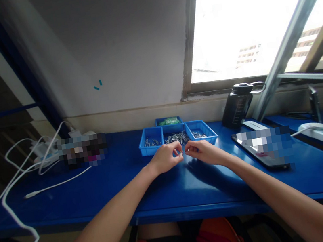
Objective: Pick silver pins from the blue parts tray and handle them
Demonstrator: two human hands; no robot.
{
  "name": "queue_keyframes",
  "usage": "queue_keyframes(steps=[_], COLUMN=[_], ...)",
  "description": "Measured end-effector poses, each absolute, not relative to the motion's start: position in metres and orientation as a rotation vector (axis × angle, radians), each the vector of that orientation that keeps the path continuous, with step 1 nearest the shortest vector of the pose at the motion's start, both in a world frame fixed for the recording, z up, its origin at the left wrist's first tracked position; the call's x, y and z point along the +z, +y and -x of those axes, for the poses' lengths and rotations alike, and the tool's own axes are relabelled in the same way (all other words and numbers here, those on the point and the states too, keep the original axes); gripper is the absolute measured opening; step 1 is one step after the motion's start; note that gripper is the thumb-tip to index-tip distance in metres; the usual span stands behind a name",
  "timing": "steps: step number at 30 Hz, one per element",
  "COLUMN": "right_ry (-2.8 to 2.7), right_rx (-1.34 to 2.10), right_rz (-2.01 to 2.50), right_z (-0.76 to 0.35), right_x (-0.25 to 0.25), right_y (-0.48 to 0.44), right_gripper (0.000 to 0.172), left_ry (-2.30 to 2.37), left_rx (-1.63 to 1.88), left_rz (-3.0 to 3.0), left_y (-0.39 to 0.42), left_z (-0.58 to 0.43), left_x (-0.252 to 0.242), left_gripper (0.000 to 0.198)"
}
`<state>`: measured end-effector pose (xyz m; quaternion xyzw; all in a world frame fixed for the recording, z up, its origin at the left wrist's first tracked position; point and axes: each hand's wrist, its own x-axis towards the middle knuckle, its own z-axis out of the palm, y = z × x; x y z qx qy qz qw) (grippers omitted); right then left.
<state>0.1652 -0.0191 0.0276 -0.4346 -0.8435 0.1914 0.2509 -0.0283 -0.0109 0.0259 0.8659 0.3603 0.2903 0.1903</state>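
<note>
Over a blue table [106, 199], left hand [165, 158] and right hand [205, 151], just apart, pinch closed, perhaps on something tiny, partly hiding blue trays [150, 151] of metal pins [174, 138].

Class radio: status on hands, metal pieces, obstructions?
Left hand, right hand: pinched, contents unclear. Metal pieces: heaped in middle bin. Bottle: off to the right, clear of both hands.

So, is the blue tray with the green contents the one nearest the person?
No, the tray with the green contents sits behind the other blue trays, on the wall side.
</note>
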Motion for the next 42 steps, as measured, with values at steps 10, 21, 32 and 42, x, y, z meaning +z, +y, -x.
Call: queue_keyframes(steps=[10, 21, 32, 42], right_ry=[-2.340, -2.352, -2.377, -2.394], right_rx=[0.490, 0.359, 0.338, 0.372], right_rz=[1.183, 1.242, 1.207, 1.212], right_z=[-0.1635, -0.1682, -0.1707, -0.1687], right_x=[0.0304, 0.0300, 0.0287, 0.0297], right_y=[-0.0214, -0.0177, -0.0156, -0.0175], right_gripper=[0.021, 0.021, 0.025, 0.026], left_ry=[1.127, 1.185, 1.181, 1.179], left_rx=[0.729, 0.680, 0.701, 0.664], left_rz=[-2.530, -2.552, -2.571, -2.557], left_y=[-0.0083, -0.0088, -0.0086, -0.0104], left_z=[0.0298, 0.0310, 0.0313, 0.0310], left_x=[0.0236, 0.0263, 0.0242, 0.0263], left_gripper=[0.017, 0.025, 0.029, 0.029])
